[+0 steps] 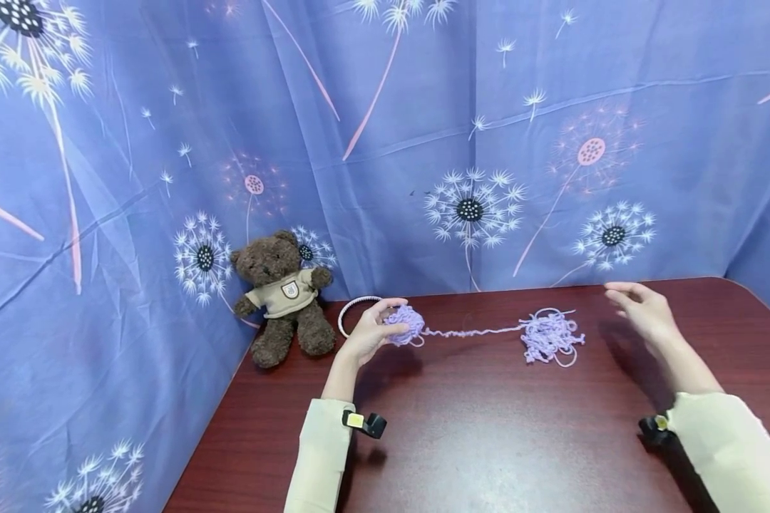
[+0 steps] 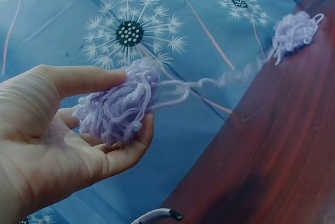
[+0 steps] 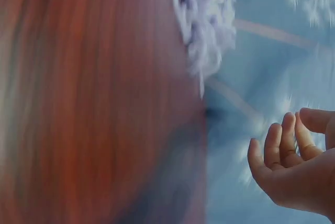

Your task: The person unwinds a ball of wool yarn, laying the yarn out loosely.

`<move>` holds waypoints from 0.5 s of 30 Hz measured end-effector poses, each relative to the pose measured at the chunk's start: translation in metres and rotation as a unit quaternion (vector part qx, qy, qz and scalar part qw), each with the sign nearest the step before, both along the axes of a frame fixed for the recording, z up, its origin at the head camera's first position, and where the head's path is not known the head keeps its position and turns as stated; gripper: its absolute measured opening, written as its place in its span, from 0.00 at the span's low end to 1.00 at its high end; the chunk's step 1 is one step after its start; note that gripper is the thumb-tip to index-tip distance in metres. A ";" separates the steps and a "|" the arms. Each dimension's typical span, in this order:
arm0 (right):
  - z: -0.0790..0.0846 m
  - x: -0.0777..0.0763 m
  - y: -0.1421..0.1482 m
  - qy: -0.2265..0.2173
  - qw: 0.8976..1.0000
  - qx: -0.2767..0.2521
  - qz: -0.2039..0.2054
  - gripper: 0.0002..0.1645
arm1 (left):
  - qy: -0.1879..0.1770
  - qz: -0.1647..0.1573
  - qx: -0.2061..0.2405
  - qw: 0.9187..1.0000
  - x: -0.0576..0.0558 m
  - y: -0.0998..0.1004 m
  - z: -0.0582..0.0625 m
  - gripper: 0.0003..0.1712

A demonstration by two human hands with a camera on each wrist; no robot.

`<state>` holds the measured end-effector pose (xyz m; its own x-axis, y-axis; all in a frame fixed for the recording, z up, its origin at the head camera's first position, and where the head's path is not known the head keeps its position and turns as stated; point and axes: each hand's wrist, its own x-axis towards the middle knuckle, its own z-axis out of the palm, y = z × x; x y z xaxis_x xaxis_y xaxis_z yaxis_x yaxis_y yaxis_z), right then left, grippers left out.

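My left hand (image 1: 371, 333) grips a small wad of lilac yarn (image 2: 118, 106) between thumb and fingers, raised over the table's back left part. A loop hangs out of the wad, and a kinked yarn strand (image 1: 468, 333) stretches from it to the right. That strand runs into a loose, tangled yarn pile (image 1: 552, 337) lying on the table. To the right of the pile my right hand (image 1: 644, 313) hovers above the table with relaxed, lightly bent fingers and nothing in them. In the right wrist view the fingers (image 3: 288, 140) show apart from the blurred yarn.
A brown teddy bear (image 1: 282, 299) in a beige shirt sits at the back left of the dark red wooden table (image 1: 475, 442). Just behind my left hand lies a white ring-shaped band (image 1: 346, 308). A blue dandelion-print curtain (image 1: 385, 199) hangs along the back and left edges.
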<state>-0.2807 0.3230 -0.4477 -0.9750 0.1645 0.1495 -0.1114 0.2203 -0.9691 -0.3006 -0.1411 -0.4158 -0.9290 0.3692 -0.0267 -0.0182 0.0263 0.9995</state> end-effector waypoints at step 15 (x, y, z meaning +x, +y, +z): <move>0.029 0.006 -0.182 0.057 0.981 0.110 0.147 0.20 | 0.009 -0.026 0.081 0.996 0.000 0.027 0.013 0.32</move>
